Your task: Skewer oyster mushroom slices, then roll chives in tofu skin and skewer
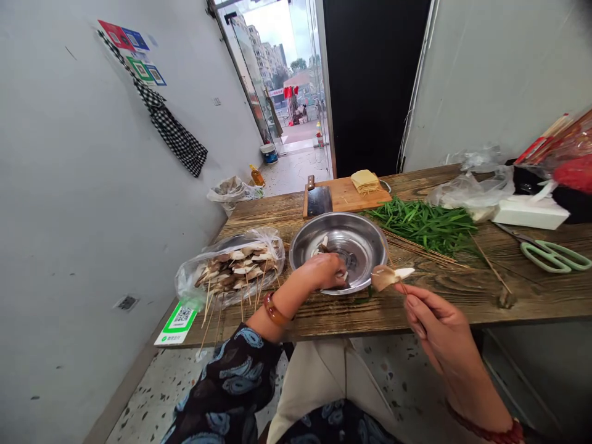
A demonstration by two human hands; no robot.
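My right hand (437, 324) is closed around a thin wooden skewer (404, 288), which carries a piece of brown and white mushroom (386, 277) near the bowl's right edge. Inside the steel bowl (303, 234), my left hand (326, 270) curls its fingers down on a mushroom piece (341, 282), partly hidden by the hand. A few more mushroom pieces (322, 245) lie just behind the fingers. To the left, a clear plastic bag (185, 277) holds many skewered mushrooms (245, 265), their sticks pointing toward me over the table edge.
Behind the bowl, a cleaver (319, 200) and stacked tofu sheets (365, 180) rest on a cutting board (342, 192). Cut greens (420, 222) lie to the right beside loose skewers (425, 250). Green-handled scissors (550, 256) and a white tissue box (531, 211) are farther right.
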